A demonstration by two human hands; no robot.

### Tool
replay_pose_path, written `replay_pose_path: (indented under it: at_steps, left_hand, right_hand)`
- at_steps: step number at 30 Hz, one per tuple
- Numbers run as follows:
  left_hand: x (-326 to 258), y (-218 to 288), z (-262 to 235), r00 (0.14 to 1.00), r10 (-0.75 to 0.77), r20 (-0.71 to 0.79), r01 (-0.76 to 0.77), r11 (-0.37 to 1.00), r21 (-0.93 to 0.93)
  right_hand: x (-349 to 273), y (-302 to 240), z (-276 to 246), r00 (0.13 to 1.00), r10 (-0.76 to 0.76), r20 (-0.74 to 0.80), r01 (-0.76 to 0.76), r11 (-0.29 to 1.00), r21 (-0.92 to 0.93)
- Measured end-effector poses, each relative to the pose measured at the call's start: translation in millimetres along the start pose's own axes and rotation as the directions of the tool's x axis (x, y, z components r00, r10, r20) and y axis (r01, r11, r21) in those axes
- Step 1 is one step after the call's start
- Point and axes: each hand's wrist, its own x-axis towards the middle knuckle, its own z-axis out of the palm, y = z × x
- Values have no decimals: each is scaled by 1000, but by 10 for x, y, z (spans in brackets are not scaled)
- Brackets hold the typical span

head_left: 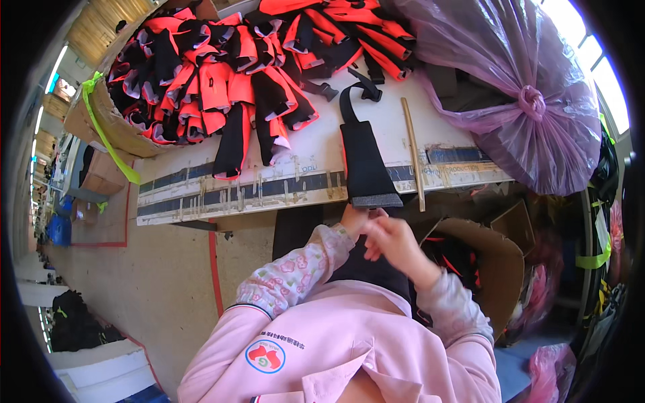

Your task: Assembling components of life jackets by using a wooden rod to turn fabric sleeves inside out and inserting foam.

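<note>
A black fabric strap piece (368, 161) with a reddish edge lies on the table, its grey near end (377, 201) overhanging the front edge. From its far end runs a black webbing strap (348, 104) with a buckle (371, 93). Just below the grey end, my left hand (355, 220) has its fingers drawn together, partly hidden. My right hand (396, 243) meets it from the right with bent, closed fingertips. Whatever sits between the fingers is too small to make out; whether either hand touches the fabric cannot be told.
A heap of orange and black fabric pieces (215, 87) fills the table's far left, spilling from a carton (107, 117). A wooden stick (412, 154) lies right of the strap piece. Far right sits a knotted purple plastic bag (497, 87). An open cardboard box (500, 269) stands below the table.
</note>
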Motion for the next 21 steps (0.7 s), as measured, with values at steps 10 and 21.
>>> replay_pose_path:
  at_steps: [10,21]
  left_hand:
    - [-90,-165,-2,986,150,-74,-123,951,284]
    - [-180,32,86,976,-152,-155,186,955,231]
  right_hand:
    - [328,323,-22,891,-319,323,382,143,-913]
    - [779,650,-158,938,113,329,282,308,-909]
